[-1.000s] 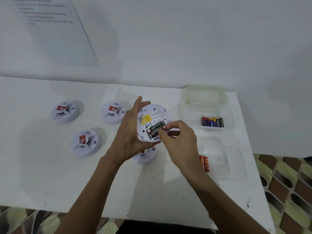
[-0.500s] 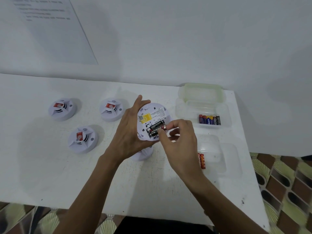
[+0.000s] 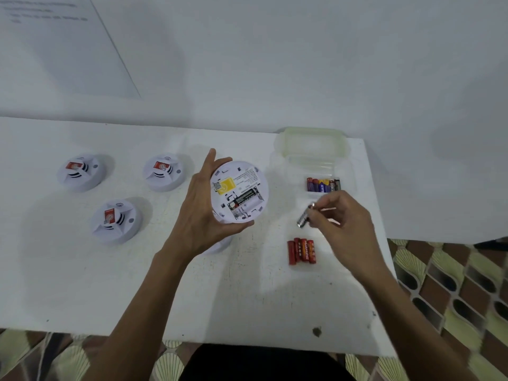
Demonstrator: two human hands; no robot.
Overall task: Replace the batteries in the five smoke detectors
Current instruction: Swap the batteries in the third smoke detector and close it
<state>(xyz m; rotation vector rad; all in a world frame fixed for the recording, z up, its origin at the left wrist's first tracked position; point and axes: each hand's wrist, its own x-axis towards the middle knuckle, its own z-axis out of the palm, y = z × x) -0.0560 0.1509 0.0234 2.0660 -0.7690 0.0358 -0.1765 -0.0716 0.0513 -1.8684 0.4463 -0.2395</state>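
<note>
White smoke detector was gripped by the left hand. One battery was pinched in the right hand, held apart.

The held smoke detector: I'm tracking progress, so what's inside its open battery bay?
One black battery lies in the upper slot of the smoke detector; the lower slot looks empty. The left hand hides only the detector's left rim.

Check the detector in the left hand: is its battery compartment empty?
No, one black battery lies in the upper slot of the detector that the left hand holds; the lower slot is bare.
</note>
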